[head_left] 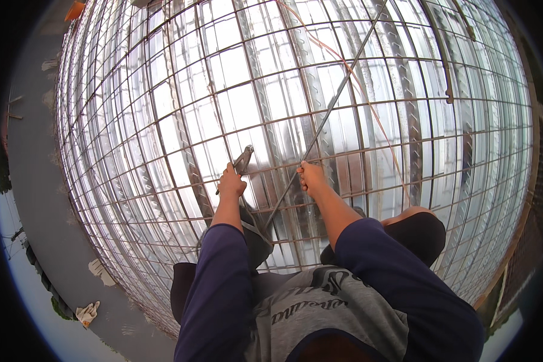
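Observation:
My left hand is closed around the handles of dark metal pincers, whose head points up and away over the steel mesh. To its right, my right hand is closed in a fist, fingertips against a crossing of the mesh and a long dark rod. That rod runs diagonally over the mesh, from the far right down toward my knees. Whether the right fingers grip the rod or something thin beside it is hidden.
Shiny ribbed metal decking lies under the mesh. An orange-red cable curves across it on the right, near a loose dark bar. My bent knee rests low on the right. Grey ground borders the left side, with a crumpled pale piece.

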Demonstrator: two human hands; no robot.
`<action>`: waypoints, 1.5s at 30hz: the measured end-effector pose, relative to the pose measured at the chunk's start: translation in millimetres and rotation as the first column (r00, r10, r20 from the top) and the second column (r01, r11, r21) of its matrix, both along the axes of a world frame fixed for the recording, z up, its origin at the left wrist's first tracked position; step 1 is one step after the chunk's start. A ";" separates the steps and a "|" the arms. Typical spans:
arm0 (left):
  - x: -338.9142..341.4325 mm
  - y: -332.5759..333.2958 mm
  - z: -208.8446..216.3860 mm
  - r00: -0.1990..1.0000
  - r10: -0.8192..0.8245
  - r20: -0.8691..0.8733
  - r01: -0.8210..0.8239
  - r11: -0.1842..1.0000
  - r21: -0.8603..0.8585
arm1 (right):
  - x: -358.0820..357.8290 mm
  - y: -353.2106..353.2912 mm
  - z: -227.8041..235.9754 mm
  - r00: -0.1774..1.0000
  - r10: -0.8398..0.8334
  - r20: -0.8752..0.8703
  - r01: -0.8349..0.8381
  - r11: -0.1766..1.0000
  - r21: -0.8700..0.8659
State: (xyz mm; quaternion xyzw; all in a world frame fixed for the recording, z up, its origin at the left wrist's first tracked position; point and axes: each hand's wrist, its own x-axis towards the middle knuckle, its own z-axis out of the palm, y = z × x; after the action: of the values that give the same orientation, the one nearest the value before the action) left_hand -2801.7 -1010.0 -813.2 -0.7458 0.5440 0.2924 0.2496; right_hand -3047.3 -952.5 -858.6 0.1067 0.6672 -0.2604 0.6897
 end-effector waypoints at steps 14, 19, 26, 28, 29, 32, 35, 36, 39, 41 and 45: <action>-46.1 -61.1 64.3 0.453 0.519 -0.725 -0.560 0.798 0.222 | -28.0 -92.0 120.1 0.109 0.659 -0.744 -0.974 -0.077 -0.211; -115.7 -62.5 103.9 -0.057 0.569 -0.820 -0.431 0.727 0.534 | -35.3 -109.0 162.2 0.077 0.717 -0.693 -0.988 -0.040 -0.152; -109.6 10.6 10.7 0.172 0.747 -0.642 -0.527 0.621 0.580 | -77.2 -61.5 154.2 0.134 0.759 -0.637 -0.991 0.119 -0.066; -109.0 42.0 -21.7 0.223 0.775 -0.591 -0.565 0.597 0.569 | -68.2 -54.3 168.1 0.044 0.848 -0.529 -0.998 0.059 0.012; -112.3 53.5 -29.5 0.212 0.805 -0.555 -0.571 0.563 0.598 | -64.2 -48.4 174.2 -0.001 0.884 -0.468 -0.998 0.025 0.049; -132.4 58.6 -35.4 0.144 0.854 -0.501 -0.582 0.482 0.655 | -59.4 -23.4 179.1 -0.260 0.817 -0.515 -0.951 -0.124 0.283; -148.2 57.2 -35.9 0.116 0.852 -0.510 -0.573 0.477 0.667 | -52.4 -29.3 188.8 -0.405 0.814 -0.415 -0.882 -0.229 0.412; -152.7 56.2 -37.2 0.115 0.845 -0.523 -0.564 0.489 0.665 | -54.4 -29.4 187.4 -0.451 0.781 -0.433 -0.862 -0.256 0.437; -157.6 64.1 -63.8 0.138 0.776 -0.615 -0.580 0.567 0.585 | -41.8 -46.5 191.7 -0.561 0.723 -0.404 -0.789 -0.318 0.526; -152.5 78.2 -104.2 0.218 0.734 -0.643 -0.629 0.610 0.483 | -33.7 -55.5 183.7 -0.601 0.680 -0.421 -0.777 -0.372 0.509; -162.1 62.5 -47.9 0.050 0.824 -0.565 -0.641 0.460 0.614 | -64.7 -58.1 149.3 -0.545 0.747 -0.381 -0.822 -0.386 0.420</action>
State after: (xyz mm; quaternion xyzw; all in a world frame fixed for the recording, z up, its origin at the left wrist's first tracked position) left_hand -2963.8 -947.5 -861.1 -0.6528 0.0970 0.7365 -0.1485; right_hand -3111.9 -1010.6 -709.3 -0.6232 0.5868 0.3753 0.3557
